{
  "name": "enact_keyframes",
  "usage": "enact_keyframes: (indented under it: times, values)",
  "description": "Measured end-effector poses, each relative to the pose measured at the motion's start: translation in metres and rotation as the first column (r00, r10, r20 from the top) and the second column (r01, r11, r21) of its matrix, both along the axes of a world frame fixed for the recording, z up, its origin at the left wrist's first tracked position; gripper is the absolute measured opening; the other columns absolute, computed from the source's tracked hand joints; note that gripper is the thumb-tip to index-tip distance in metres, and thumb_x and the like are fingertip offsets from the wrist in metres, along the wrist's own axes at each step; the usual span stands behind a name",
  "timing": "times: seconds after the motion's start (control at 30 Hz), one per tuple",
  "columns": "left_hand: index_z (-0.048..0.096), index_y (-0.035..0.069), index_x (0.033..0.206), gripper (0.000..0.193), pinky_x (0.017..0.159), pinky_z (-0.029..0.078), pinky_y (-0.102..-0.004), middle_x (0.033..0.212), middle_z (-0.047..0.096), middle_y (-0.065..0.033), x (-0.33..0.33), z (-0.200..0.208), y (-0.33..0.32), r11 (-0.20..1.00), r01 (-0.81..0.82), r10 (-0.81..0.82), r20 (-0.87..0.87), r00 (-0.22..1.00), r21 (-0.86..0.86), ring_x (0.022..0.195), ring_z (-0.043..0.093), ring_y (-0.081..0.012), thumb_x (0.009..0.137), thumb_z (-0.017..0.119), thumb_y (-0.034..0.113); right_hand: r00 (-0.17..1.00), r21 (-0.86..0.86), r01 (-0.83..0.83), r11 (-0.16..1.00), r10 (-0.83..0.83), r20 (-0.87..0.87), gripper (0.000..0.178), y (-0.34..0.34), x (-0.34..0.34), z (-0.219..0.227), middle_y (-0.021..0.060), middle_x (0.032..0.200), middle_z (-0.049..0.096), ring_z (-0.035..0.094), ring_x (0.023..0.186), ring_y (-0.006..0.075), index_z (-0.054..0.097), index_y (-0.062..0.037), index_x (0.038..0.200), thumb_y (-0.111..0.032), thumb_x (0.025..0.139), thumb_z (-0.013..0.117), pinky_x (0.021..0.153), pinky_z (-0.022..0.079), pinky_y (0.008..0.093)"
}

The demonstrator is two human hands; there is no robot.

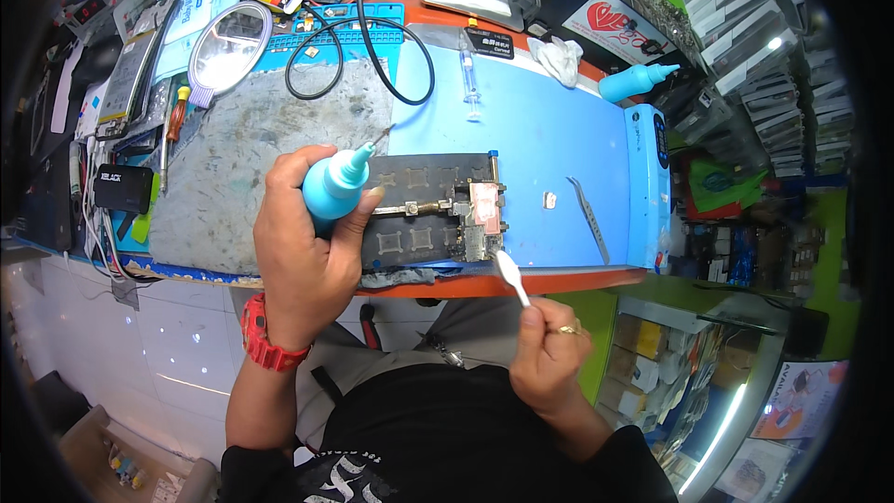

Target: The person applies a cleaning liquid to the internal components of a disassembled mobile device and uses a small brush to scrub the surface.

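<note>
My left hand (303,247) is wrapped round a turquoise squeeze bottle (332,191), its nozzle pointing up and to the right. Beneath and beside the bottle lies a dark board holder (396,177) with a metal clamp rod. A small circuit board (484,208) with a pinkish area sits at the holder's right end. In my right hand (551,354) is a slim white brush (510,272), pinched by its handle. The brush's head is at the board's lower right corner; whether it touches is unclear. To the right, on the blue mat, lie curved tweezers (589,221) and a small pale piece (549,199).
A blue mat (582,130) and a worn grey mat (214,186) cover the bench. Toward the back lie a syringe (469,79), a black cable (431,84) and a round mirror (229,48). A second turquoise bottle (633,82) and a blue device (649,182) stand right.
</note>
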State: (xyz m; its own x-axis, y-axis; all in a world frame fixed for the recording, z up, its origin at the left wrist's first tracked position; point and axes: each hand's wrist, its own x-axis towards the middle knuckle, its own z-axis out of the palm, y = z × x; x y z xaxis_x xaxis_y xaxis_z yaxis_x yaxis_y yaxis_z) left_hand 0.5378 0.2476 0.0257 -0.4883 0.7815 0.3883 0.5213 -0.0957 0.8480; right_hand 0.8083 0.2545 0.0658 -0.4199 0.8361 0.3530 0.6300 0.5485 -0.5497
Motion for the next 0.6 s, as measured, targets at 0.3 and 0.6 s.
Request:
enact_keyframes:
  times: [0.3,0.6]
  values:
    - [0.058,0.002,0.132,0.05,0.081,0.055,-0.0418,0.111,0.068,-0.0171,-0.002,0.006,0.001,0.999,0.012,-0.007,-0.116,0.993,0.05,0.094,0.07,-0.0338,0.093,0.086,0.013,0.992,0.096,-0.044,0.994,0.032,0.118,0.005,-0.002,-0.007,-0.007,0.0128,0.073,0.067,0.066,0.054,0.0296,0.069,0.0023,0.097,0.002,0.096,0.074,0.05,0.05,0.0387]
    - [0.057,0.002,0.132,0.05,0.081,0.055,-0.0428,0.113,0.068,-0.0174,-0.002,0.004,0.001,0.999,0.016,-0.012,-0.089,0.996,0.042,0.094,0.07,-0.0337,0.093,0.086,0.013,0.996,0.087,-0.018,0.996,0.011,0.086,0.003,-0.002,0.004,-0.006,0.0113,0.07,0.067,0.065,0.053,0.0266,0.071,0.0011,0.096,0.0,0.098,0.073,0.05,0.049,0.0375]
